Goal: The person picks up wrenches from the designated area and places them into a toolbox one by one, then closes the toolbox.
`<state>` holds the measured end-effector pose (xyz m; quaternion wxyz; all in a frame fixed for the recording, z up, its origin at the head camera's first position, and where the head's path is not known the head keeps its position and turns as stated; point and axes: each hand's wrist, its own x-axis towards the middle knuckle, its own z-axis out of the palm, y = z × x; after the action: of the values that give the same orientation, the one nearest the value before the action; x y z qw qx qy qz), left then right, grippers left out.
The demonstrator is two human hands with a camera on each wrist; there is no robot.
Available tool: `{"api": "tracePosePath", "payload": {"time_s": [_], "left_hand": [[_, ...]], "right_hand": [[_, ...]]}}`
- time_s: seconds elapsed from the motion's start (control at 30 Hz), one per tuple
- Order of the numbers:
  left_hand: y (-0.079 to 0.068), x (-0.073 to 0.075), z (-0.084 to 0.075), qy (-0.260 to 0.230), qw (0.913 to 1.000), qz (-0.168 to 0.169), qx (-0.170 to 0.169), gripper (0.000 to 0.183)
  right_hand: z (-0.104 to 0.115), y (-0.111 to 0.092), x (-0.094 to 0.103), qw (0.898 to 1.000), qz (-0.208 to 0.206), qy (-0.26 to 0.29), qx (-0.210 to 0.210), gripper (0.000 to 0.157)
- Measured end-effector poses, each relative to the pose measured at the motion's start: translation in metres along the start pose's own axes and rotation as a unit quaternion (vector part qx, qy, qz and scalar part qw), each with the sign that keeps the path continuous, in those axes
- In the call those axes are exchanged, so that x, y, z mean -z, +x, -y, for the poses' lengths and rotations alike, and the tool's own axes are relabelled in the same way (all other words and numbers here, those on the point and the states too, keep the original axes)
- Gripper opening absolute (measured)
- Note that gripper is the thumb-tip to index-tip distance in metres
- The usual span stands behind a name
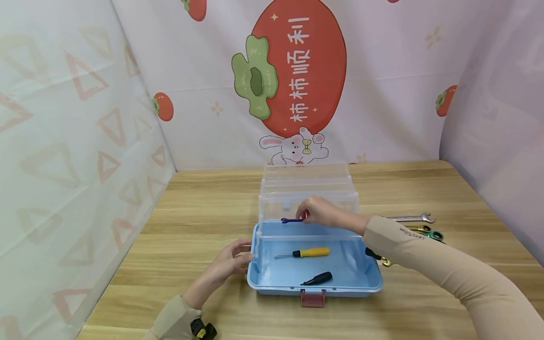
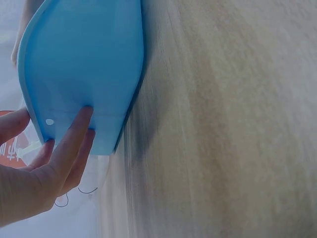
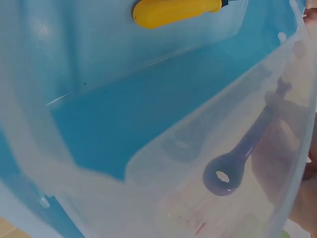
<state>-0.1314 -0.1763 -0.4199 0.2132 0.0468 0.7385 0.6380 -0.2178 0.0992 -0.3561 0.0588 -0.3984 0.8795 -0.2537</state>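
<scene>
My right hand (image 1: 319,211) holds a small purple combination wrench (image 1: 291,220) over the back of an open blue toolbox (image 1: 272,291). In the right wrist view, the wrench (image 3: 253,131) shows blurred through translucent plastic, ring end toward the camera. My left hand (image 1: 231,260) rests on the box's left end; in the left wrist view its fingers (image 2: 74,136) lie fairly straight on the outer wall, thumb by the rim. A yellow-handled screwdriver (image 1: 313,252) and a black-handled screwdriver (image 1: 318,278) lie inside the box.
A clear folding lid (image 1: 306,186) stands raised at the back. Right of the box lie a silver wrench (image 1: 414,218), a gold wrench (image 1: 420,228) and a green-ended wrench (image 1: 435,235), partly behind my right arm. A maroon latch (image 1: 312,298) hangs down in front.
</scene>
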Motion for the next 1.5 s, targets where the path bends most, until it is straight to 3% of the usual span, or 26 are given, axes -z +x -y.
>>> {"api": "tracePosePath", "payload": {"time_s": [0.4, 1.0, 1.5], "left_hand": [[-0.001, -0.001, 0.000, -0.002, 1.0000, -0.002, 0.003, 0.054], [-0.003, -0.001, -0.001, 0.000, 1.0000, -0.006, -0.004, 0.054], [-0.001, -0.002, 0.001, -0.004, 1.0000, -0.006, -0.005, 0.053]], "right_hand": [[0.001, 0.002, -0.004, 1.000, -0.002, -0.008, -0.009, 0.016], [0.013, -0.002, -0.015, 0.994, -0.065, -0.045, -0.069, 0.017], [0.011, -0.005, -0.012, 0.995, -0.064, -0.036, -0.064, 0.018]]}}
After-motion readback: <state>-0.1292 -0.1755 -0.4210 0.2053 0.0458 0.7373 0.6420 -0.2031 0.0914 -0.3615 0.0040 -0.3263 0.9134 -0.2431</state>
